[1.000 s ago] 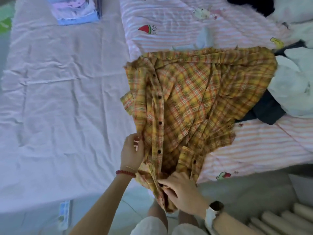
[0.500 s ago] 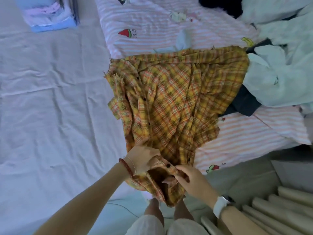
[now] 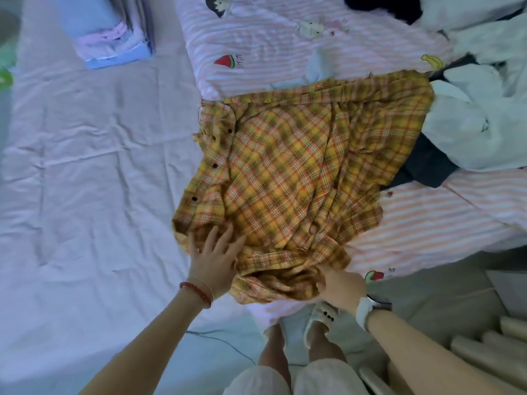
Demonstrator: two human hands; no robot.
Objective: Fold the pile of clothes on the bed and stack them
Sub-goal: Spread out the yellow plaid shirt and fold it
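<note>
A home bedroom: bed (image 3: 85,181), cartoon-print quilt (image 3: 256,47).

Wide bed under a wrinkled pale lilac cotton sheet (image 3: 85,181) fills the left; pink-and-white striped quilt with fruit cartoons (image 3: 285,47) covers the right. Pale grey floor (image 3: 427,303) near, thin dark cable (image 3: 228,343) across it, cream cylindrical rolls (image 3: 484,354) near right. Soft even light.

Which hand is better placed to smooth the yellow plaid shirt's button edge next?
Probably the left hand: it lies flat, fingers spread, on the yellow plaid shirt just below the button edge. The right hand grips the bunched near hem, farther from it.
</note>
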